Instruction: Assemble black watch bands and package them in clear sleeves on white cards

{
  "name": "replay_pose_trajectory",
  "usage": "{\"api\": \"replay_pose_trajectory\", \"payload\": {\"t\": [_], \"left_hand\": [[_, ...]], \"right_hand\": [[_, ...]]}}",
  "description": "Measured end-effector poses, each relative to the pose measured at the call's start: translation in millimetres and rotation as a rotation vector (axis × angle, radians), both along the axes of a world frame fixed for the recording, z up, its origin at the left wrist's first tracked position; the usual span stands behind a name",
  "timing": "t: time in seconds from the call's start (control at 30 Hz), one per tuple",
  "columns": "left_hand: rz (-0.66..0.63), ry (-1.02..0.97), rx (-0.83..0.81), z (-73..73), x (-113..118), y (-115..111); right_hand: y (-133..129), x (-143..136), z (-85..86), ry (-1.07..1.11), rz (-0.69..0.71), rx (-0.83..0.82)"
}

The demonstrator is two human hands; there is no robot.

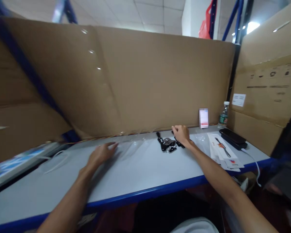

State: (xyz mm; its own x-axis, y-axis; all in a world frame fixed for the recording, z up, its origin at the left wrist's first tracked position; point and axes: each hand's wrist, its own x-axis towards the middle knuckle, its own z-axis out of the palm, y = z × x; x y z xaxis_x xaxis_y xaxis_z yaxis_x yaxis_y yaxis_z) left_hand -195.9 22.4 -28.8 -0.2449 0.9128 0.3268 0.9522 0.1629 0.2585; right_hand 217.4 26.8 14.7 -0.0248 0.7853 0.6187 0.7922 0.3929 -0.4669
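Observation:
My left hand is low over the white tabletop, its fingers stretched toward a clear plastic bag that lies flat and looks smeared. Whether the fingertips touch the bag I cannot tell. On the right, my right hand is curled closed over the back of the table. Black parts show beside and below its fingers, but what it grips is hidden. Just left of it lies a small group of black plastic pieces, including a long handle-like piece.
Printed cards and a black case with a white cable lie at the right. A phone and a water bottle stand at the back. Cardboard walls enclose the table. Flat packages sit at the left.

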Motion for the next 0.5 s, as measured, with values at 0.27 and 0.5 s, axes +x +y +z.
{"api": "replay_pose_trajectory", "payload": {"t": [0.27, 0.5], "left_hand": [[-0.045, -0.117, 0.679, 44.1, 56.0, -37.1], [-0.757, -0.065, 0.68, 48.5, 161.4, -171.9]], "right_hand": [[-51.1, 3.6, 51.6, 0.543, 0.205, 0.327], [-239.8, 87.2, 51.3, 0.2, 0.195, 0.526]]}}
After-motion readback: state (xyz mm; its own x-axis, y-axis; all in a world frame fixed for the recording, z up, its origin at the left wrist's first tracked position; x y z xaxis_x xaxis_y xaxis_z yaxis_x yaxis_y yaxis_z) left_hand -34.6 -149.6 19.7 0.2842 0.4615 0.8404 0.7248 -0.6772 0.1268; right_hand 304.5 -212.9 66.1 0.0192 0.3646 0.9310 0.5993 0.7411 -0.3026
